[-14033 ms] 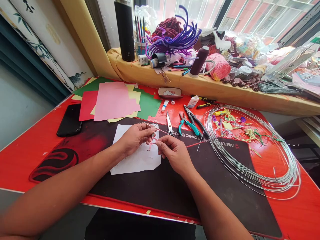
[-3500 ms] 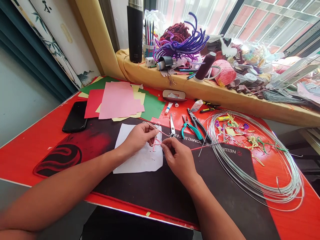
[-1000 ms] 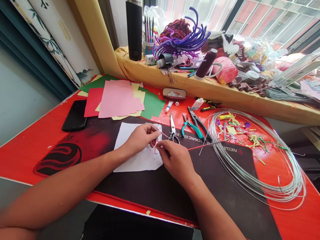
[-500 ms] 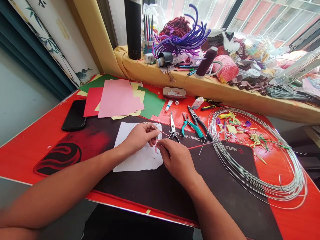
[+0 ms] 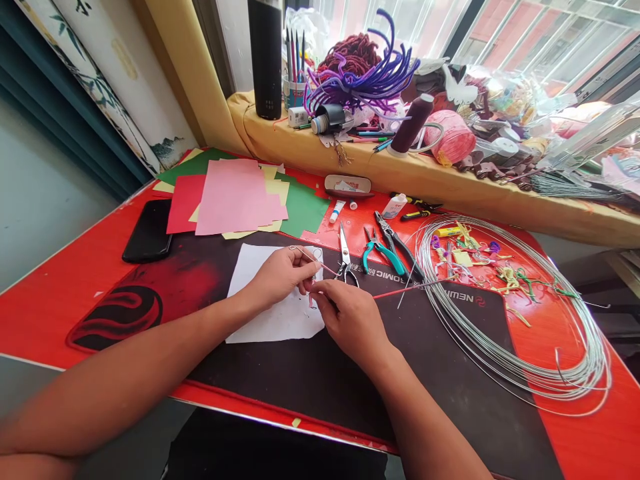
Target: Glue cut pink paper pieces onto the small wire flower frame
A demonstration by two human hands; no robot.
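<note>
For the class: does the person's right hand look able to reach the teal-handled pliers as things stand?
Probably yes: the right hand is close to the teal-handled pliers, and only a thin red wire lies flat between them. It would first have to release what it pinches.

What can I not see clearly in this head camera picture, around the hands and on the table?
Head view:
The pink wire piece: mostly hidden by the fingers of the left hand and right hand, so its shape is unclear.
The small tray's label: too small to read.
The clear plastic packets at upper right: contents too blurred to name.
</note>
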